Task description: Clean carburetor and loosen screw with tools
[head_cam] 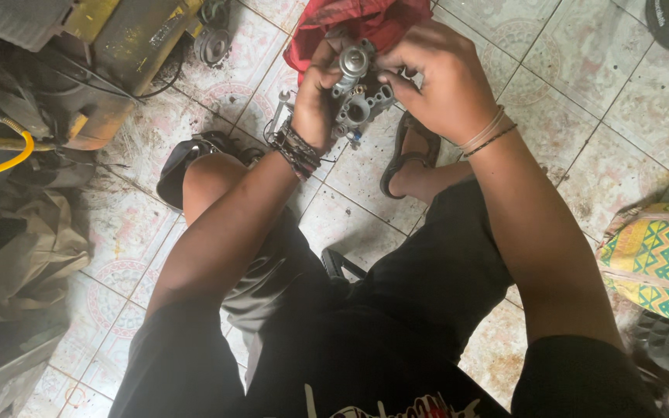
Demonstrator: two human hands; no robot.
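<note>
While both hands clasp the grey metal carburettor body (355, 99) above the tiled floor (582, 70), the left hand (313, 104) steadies its side and the right hand (435, 81) works fingertips at its top. Red rag (350, 19) lies beyond. Judged mid-inspection; turning it demands firm support.

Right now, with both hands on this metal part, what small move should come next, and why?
Probably hold the part steady with the left hand and let the right hand work its top. The grey metal carburetor-like part is held in the air between both hands, above the red cloth and tiled floor. The right fingertips already sit at its upper end, so a firm left grip should keep it from slipping.
</note>
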